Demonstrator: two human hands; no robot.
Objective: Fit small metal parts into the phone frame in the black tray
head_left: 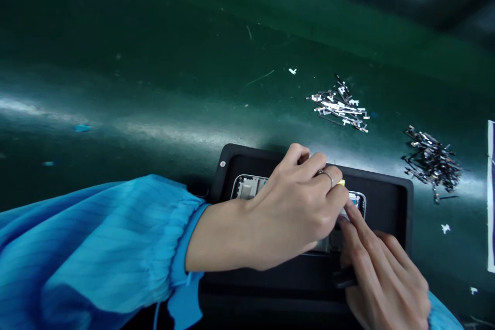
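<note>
Starting at the left, a baggy blue sleeve (96, 247) comes in from the bottom corner and runs across to the left hand (294, 211), which sits curled over a black tray (386, 196) on the green table (154, 87). That hand has a ring (328, 175) on one finger, and its fingers are bunched together with a tiny bit of something yellow (342, 182) poking out at the tips, so it looks pinched on that, though I can't tell what the yellow thing is. Lying in the tray right under the hand is a silver phone frame (247, 187), mostly covered, only its left end and a bit of the right edge showing. The right hand (381, 273) comes up from the bottom right with its forefinger stretched out, tip pressing on the frame just beside the left fingertips, other fingers loosely folded, not gripping anything I can see. Further right on the table, well away from the tray, there's a pile of small shiny metal strips (340, 105), then a darker pile (431, 160) near the right edge
</note>
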